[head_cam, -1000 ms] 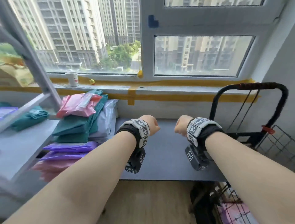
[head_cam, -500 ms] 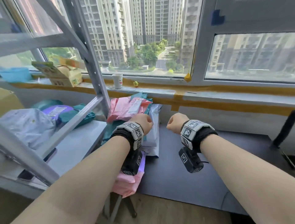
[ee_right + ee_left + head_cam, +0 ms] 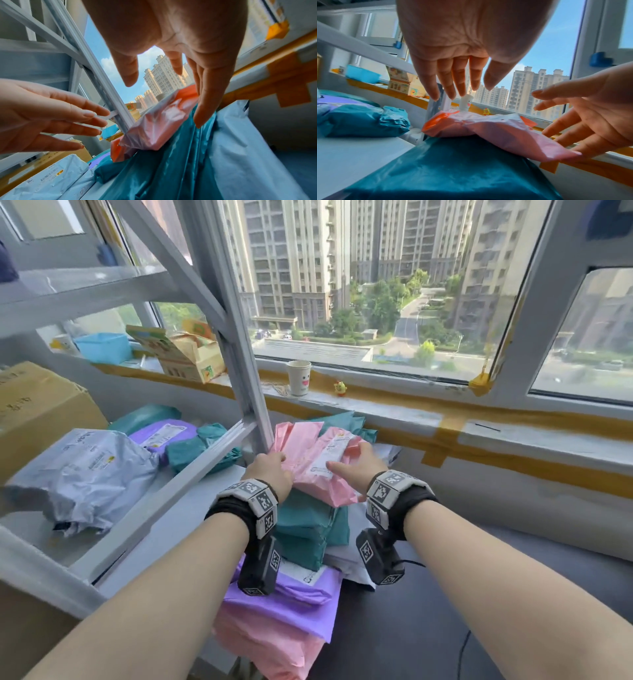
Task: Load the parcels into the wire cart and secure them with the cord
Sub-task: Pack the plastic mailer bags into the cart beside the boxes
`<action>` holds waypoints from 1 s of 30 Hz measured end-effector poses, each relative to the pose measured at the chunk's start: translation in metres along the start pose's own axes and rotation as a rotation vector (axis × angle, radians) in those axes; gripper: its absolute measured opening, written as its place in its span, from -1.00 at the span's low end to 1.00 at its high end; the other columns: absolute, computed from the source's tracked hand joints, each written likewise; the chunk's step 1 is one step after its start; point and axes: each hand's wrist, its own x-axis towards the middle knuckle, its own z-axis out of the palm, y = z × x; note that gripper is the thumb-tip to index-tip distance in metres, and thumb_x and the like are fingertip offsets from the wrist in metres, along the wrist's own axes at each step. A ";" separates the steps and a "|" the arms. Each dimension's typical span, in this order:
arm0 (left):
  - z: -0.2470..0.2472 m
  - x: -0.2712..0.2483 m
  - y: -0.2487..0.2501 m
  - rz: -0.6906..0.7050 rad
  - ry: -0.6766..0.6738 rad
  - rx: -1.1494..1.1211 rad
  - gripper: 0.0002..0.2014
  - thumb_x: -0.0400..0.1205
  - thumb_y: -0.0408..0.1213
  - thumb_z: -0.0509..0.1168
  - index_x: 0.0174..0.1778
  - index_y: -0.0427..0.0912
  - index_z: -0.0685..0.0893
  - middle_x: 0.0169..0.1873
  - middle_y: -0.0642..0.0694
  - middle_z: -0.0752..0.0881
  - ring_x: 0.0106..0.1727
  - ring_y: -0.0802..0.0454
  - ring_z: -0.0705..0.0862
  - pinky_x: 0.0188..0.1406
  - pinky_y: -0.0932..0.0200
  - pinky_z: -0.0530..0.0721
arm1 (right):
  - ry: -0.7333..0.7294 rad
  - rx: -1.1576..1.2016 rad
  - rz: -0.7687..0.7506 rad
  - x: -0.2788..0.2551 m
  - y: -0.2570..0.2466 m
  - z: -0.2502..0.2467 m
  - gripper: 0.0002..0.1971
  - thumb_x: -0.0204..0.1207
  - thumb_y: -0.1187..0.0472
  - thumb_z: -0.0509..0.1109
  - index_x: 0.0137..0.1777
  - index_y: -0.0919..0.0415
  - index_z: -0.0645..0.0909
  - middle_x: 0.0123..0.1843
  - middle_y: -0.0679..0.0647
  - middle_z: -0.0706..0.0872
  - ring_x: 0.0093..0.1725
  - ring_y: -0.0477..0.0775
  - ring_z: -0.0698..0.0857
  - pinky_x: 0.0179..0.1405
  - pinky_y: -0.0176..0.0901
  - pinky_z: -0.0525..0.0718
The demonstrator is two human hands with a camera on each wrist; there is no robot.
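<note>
A pink parcel (image 3: 315, 460) with a white label lies on top of a stack, over a teal parcel (image 3: 308, 529), a purple one (image 3: 291, 601) and another pink one (image 3: 267, 645). My left hand (image 3: 270, 470) is at its left edge and my right hand (image 3: 356, 467) at its right edge. In the left wrist view the left hand (image 3: 458, 83) hovers over the pink parcel (image 3: 496, 129) with straight fingers. In the right wrist view the right hand (image 3: 171, 75) is spread beside the parcel (image 3: 154, 128), fingertips at its edge. Neither hand grips anything. No cart or cord is in view.
A grey metal rack post (image 3: 236, 354) stands just left of the stack. Its shelf holds a grey parcel (image 3: 82, 474), more teal and purple parcels and a cardboard box (image 3: 37, 412). A paper cup (image 3: 298, 378) stands on the taped sill. A dark mat (image 3: 445, 611) lies to the right.
The view has swung left, away from the wire cart. Both hands, fists a second ago, have uncurled and reached forward to the two sides of the top pink parcel.
</note>
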 end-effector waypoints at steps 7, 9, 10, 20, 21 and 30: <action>0.022 0.048 -0.011 -0.226 -0.049 -0.039 -0.51 0.64 -0.13 0.20 0.46 -0.24 0.40 0.33 -0.37 0.53 0.32 -0.34 0.54 0.34 -0.08 0.52 | -0.018 0.070 0.029 0.034 0.007 0.023 0.15 0.34 -0.07 0.55 0.67 -0.05 -0.27 0.46 0.24 0.46 0.34 0.27 0.57 0.31 -0.03 0.53; 0.029 0.059 -0.012 -0.261 -0.056 -0.080 -0.53 0.66 -0.15 0.17 0.45 -0.31 0.40 0.34 -0.40 0.54 0.33 -0.34 0.53 0.32 -0.05 0.50 | -0.014 0.149 -0.006 0.039 0.010 0.021 0.13 0.35 0.08 0.58 0.67 -0.07 -0.23 0.48 0.17 0.47 0.32 0.23 0.60 0.29 -0.08 0.54; 0.031 0.063 -0.011 -0.273 -0.054 -0.102 -0.54 0.67 -0.16 0.16 0.44 -0.34 0.39 0.34 -0.41 0.54 0.34 -0.33 0.53 0.31 -0.03 0.49 | -0.012 0.178 -0.019 0.041 0.012 0.020 0.10 0.37 0.13 0.57 0.67 -0.07 -0.21 0.50 0.15 0.47 0.33 0.22 0.59 0.30 -0.11 0.53; 0.037 0.072 -0.003 -0.357 -0.064 -0.268 -0.28 0.56 -0.03 0.32 0.49 -0.42 0.27 0.38 -0.34 0.50 0.36 -0.27 0.52 0.24 0.06 0.48 | 0.058 0.331 -0.108 0.059 0.037 0.006 0.01 0.36 0.35 0.55 0.68 0.02 -0.02 0.58 0.01 0.37 0.51 0.05 0.44 0.39 -0.32 0.28; 0.036 0.071 -0.002 -0.363 -0.059 -0.288 -0.29 0.56 -0.06 0.33 0.49 -0.44 0.27 0.38 -0.34 0.50 0.36 -0.26 0.52 0.24 0.06 0.48 | 0.069 0.336 -0.111 0.058 0.038 0.006 0.01 0.35 0.36 0.56 0.67 0.02 0.00 0.57 0.01 0.39 0.51 0.06 0.44 0.42 -0.28 0.29; 0.017 0.040 0.008 -0.212 0.068 -0.308 -0.54 0.68 -0.18 0.21 0.34 -0.49 0.44 0.31 -0.40 0.56 0.32 -0.32 0.55 0.23 0.00 0.50 | 0.181 0.362 -0.125 0.021 0.040 -0.003 -0.02 0.32 0.33 0.57 0.64 -0.02 0.08 0.53 0.02 0.44 0.48 0.09 0.47 0.56 0.02 0.36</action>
